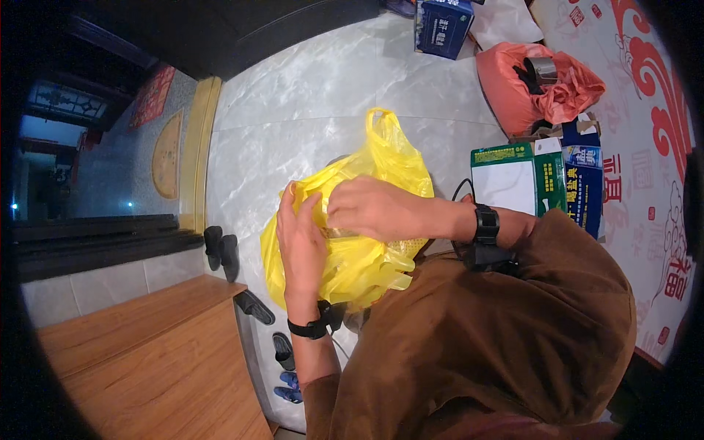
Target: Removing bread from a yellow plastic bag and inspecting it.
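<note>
A yellow plastic bag (346,269) rests on the floor before me, with its looped handle (379,118) standing up at the far side. My left hand (302,245) grips the left part of the bag's rim, thumb and fingers around the film. Over the bag's mouth is my right hand (374,208), its fingers bent down into the opening. Whatever those fingertips touch is hidden. Below the right hand, a small golden-brown patch of the contents shows inside the bag. Each wrist wears a black strap with a device.
Flattened printed cartons (503,184) lie to the right, below a red plastic bag (503,82) holding a metal container (544,70). A blue box (443,30) stands farther off. Dark slippers (230,257) lie left, beside a wooden cabinet (165,352). A doorway with a yellowish sill (199,132) is beyond.
</note>
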`<state>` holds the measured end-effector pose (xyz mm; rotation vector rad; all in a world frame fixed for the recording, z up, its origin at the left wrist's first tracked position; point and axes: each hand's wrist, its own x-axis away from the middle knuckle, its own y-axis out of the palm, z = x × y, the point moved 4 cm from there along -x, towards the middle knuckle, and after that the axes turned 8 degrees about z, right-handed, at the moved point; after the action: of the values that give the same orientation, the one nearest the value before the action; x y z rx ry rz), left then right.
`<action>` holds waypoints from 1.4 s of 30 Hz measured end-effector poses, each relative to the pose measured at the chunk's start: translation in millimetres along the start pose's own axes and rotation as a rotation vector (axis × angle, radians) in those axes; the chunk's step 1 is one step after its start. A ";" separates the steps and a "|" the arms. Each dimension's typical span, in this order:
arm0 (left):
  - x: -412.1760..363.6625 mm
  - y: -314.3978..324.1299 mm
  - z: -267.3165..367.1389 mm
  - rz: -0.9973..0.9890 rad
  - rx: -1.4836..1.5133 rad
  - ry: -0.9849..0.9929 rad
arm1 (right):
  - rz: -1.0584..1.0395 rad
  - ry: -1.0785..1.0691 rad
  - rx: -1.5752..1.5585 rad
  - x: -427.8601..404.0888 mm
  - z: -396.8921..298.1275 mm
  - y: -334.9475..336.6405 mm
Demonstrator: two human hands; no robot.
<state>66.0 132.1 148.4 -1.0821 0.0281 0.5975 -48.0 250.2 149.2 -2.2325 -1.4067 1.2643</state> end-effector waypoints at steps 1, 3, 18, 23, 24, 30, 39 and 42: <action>-0.3 0.0 -1.6 0.015 0.006 -0.008 | -0.075 -0.037 0.011 1.2 -1.0 6.2; 1.4 2.8 -5.6 0.027 0.035 -0.009 | -0.149 -0.073 0.022 1.7 -1.9 11.2; 12.5 -4.8 -16.7 0.030 -0.021 -0.078 | 0.011 -0.039 0.187 2.4 7.9 4.3; 7.2 2.6 -6.9 0.005 -0.126 -0.059 | 0.053 0.062 0.172 3.4 12.1 -3.5; 6.4 3.2 -6.2 -0.007 -0.117 -0.043 | 0.053 0.061 0.172 4.0 13.9 -3.6; 7.1 5.2 5.9 -0.007 -0.071 0.014 | 0.169 0.191 0.187 8.8 26.8 -16.3; 8.0 3.7 34.8 0.023 0.157 0.134 | 0.017 0.510 0.142 13.7 56.8 -21.0; 4.7 8.1 37.1 -0.029 0.203 0.109 | 0.106 0.347 0.087 11.6 47.1 -19.5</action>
<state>56.4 167.8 158.3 -0.9157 0.1649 0.4978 -93.8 258.2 125.4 -2.3508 -1.0982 0.8893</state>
